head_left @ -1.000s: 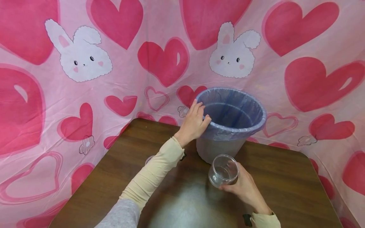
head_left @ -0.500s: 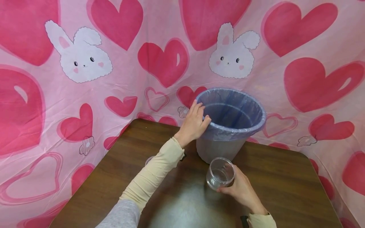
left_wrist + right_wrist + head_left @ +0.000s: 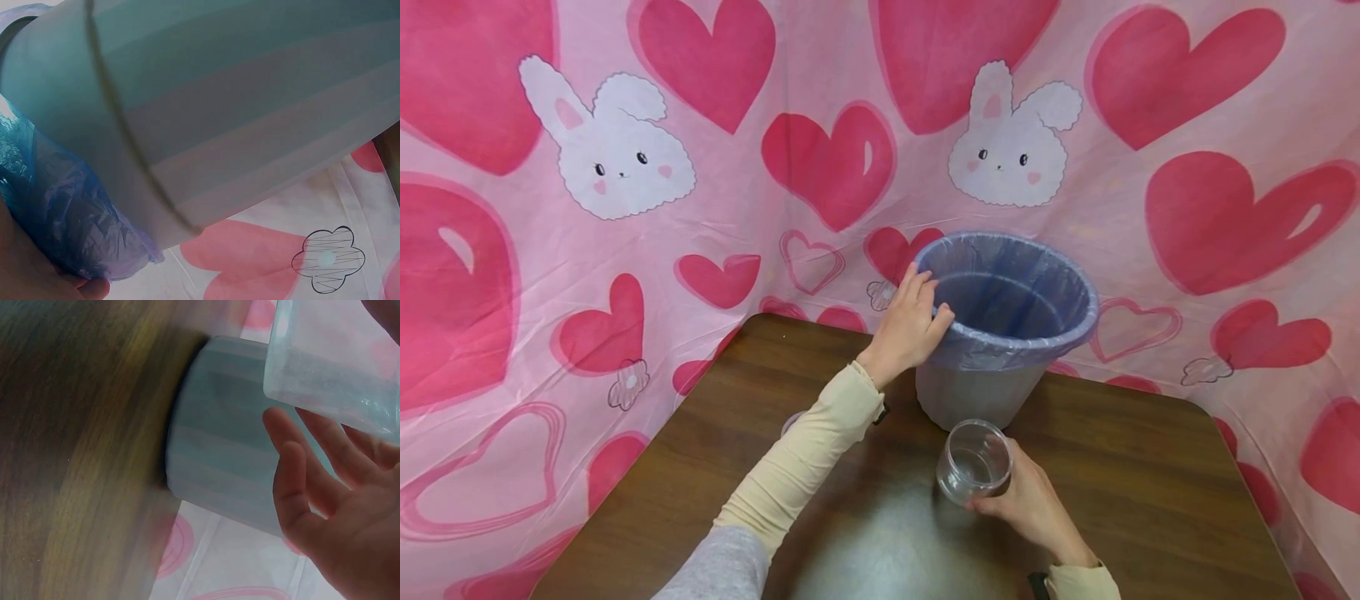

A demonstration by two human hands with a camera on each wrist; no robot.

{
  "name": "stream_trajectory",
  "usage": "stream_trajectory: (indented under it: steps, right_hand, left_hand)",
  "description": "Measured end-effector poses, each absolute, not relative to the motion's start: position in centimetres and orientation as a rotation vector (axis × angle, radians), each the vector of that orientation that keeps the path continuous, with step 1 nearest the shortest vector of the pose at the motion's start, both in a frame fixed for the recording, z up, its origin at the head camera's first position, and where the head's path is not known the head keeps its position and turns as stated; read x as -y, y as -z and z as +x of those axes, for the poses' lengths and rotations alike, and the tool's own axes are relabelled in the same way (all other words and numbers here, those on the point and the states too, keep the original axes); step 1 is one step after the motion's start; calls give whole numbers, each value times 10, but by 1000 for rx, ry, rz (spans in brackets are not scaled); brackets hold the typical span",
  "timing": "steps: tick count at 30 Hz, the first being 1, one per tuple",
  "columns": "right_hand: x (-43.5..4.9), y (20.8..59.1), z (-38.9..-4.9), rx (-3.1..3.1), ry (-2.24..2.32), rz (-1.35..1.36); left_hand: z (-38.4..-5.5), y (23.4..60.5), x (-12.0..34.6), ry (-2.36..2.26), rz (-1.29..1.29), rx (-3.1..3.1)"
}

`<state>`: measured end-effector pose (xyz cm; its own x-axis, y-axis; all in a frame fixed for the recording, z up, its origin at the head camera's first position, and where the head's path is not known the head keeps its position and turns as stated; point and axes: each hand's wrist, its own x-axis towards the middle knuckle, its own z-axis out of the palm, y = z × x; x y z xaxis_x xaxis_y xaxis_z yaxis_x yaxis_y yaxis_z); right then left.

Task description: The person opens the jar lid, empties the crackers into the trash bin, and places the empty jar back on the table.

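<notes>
A trash bin (image 3: 977, 392) stands at the back of the table, its rim wrapped in a translucent blue bin liner (image 3: 1022, 346). At its left rim, my left hand (image 3: 906, 329) grips the lined edge; in the left wrist view, a fingertip (image 3: 94, 289) lies by the crinkled liner. My right hand (image 3: 1033, 500) holds a clear jar (image 3: 973, 462) in front of the bin, its open mouth facing up and nothing visible inside. In the right wrist view the jar (image 3: 331, 369) is above the table, with several fingers (image 3: 290, 475) spread beneath and beside it.
A dark wood-grain table (image 3: 1142, 467) has rounded back corners. Behind it hangs a pink cloth (image 3: 842, 50) with hearts and rabbit faces, close to the bin. A clear round edge (image 3: 792, 422) of something shows behind my left sleeve, mostly hidden.
My right hand has moved the jar slightly left and toward me, a little farther from the bin. The left hand stays on the bin's rim.
</notes>
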<state>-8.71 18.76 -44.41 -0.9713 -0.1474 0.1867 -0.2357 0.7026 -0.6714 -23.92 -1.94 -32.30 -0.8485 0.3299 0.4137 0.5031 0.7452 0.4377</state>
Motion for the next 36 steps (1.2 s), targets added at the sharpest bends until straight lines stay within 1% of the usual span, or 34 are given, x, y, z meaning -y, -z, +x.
stream_trajectory:
  steps: [36]
  right_hand:
    - [-189, 463, -86, 2852, -1143, 225]
  left_hand:
    - [-240, 323, 20, 788, -666, 2628]
